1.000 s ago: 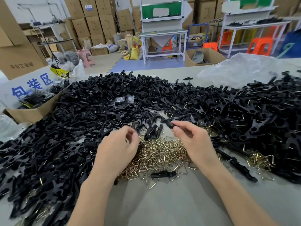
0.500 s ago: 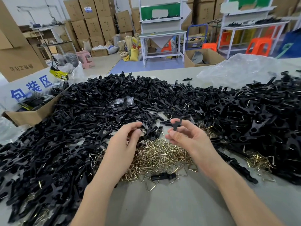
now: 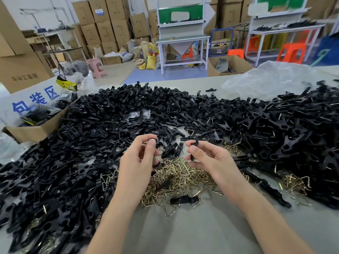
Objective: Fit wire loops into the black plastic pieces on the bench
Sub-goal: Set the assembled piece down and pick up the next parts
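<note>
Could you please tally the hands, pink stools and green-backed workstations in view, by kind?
Hands: 2, the left hand and the right hand
Pink stools: 1
Green-backed workstations: 2
Total: 5

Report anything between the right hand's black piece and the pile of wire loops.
Nothing visible: the right hand pinches the black piece in open air above the wire loops, left hand off to one side.

Stacked brown cardboard cartons (image 3: pixel 102 28) along rear wall; white metal-framed work table with green backboard (image 3: pixel 183 37); orange plastic stools (image 3: pixel 291 50); pink plastic stool (image 3: pixel 95 64); blue floor mat (image 3: pixel 174 76); grey floor (image 3: pixel 114 70).
</note>
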Motion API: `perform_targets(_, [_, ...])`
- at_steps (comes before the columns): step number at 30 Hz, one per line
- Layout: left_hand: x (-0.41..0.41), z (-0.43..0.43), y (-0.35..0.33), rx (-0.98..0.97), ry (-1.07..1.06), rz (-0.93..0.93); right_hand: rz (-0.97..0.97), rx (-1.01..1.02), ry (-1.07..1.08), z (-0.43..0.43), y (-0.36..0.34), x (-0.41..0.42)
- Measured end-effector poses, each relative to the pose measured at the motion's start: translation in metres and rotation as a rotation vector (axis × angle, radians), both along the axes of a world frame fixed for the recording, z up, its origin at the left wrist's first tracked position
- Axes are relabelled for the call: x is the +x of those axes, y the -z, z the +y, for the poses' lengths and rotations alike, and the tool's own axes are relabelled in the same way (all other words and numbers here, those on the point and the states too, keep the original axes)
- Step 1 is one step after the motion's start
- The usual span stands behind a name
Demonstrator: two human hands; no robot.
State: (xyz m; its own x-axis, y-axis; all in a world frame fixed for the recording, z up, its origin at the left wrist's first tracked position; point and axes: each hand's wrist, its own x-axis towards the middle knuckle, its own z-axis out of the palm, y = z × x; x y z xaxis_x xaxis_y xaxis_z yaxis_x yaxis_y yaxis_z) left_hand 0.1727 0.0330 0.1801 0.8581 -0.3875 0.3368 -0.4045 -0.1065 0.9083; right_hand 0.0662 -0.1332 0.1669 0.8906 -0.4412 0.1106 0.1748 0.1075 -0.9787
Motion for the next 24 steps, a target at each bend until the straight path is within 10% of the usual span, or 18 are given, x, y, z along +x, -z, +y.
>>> perform_targets(24, [-0.026, -0.018, -0.001, -0.049, 0.242, 0.149, -0.06, -0.036, -0.06, 0.006, -0.002, 0.0])
